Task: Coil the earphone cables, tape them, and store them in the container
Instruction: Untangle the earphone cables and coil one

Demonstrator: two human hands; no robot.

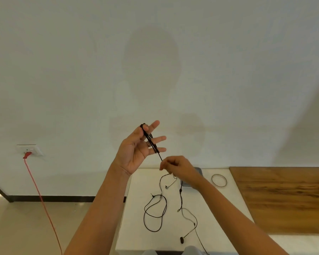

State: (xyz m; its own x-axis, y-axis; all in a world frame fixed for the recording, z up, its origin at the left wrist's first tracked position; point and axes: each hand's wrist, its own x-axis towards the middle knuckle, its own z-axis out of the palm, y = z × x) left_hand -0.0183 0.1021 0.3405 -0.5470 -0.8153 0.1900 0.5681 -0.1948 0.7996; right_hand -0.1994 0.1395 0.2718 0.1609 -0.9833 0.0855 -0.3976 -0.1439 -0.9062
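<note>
A white table (136,227) is sitting below the raised hands, with a grey container (199,171) at its far edge. The left hand (136,150) is spreading its fingers wide, black cable (151,142) looping around them. The right hand (177,167) is pinching the cable's trailing end. Two more earphones (155,212) are lying loose on the table beside a tape ring (219,180).
</note>
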